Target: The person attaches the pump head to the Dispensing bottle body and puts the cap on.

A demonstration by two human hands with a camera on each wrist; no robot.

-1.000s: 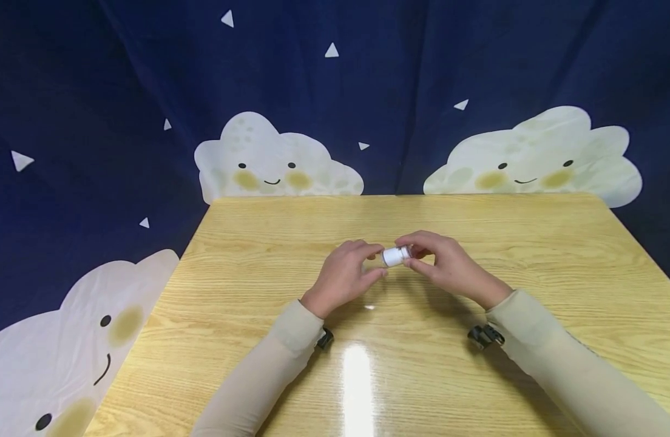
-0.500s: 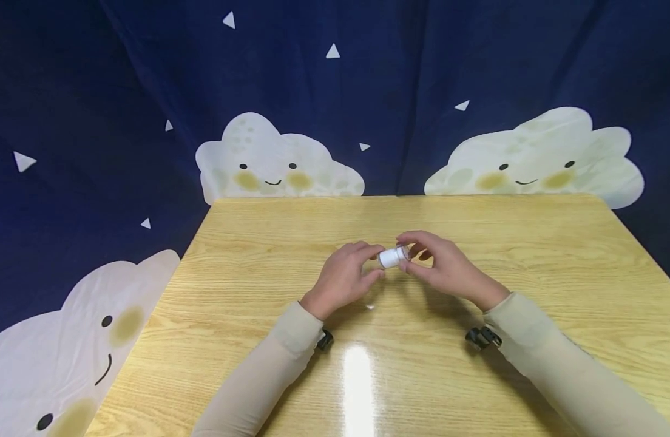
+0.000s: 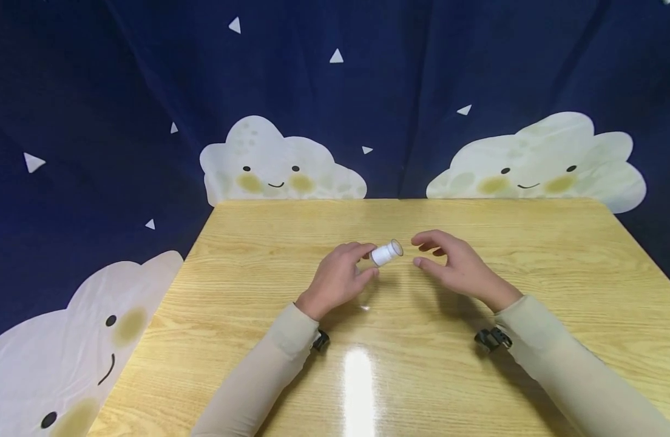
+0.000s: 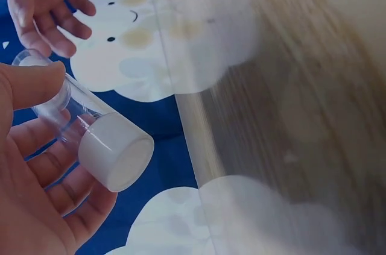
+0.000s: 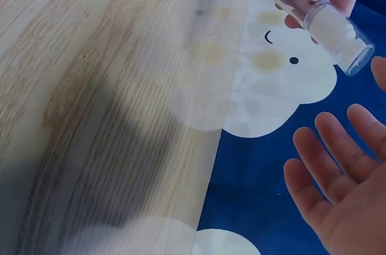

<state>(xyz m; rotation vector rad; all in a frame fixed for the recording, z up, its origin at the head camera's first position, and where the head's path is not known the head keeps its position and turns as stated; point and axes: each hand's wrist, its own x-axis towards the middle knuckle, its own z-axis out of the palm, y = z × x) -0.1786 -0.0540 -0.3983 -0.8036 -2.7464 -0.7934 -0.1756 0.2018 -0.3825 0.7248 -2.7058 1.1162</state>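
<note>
My left hand (image 3: 337, 278) grips a small clear bottle (image 3: 386, 252) between thumb and fingers, holding it tilted above the table. The left wrist view shows the bottle's white base (image 4: 117, 151) and its see-through body, with the thumb pressing across the far part. At the other end, in the right wrist view, a white top (image 5: 333, 28) sits under a clear cap (image 5: 360, 56). My right hand (image 3: 463, 268) is apart from the bottle, just to its right, with loosely bent fingers and nothing in them.
Under both hands lies a wood-grain table (image 3: 247, 243), with a bright light reflection near its front. A dark blue curtain (image 3: 389, 73) with clouds and white triangles hangs behind and to the left. Each wrist wears a black device (image 3: 493, 338).
My right hand has let go of the bottle's capped end and moved off to the right. The left hand has shifted slightly left with the bottle, whose capped end now tilts up more.
</note>
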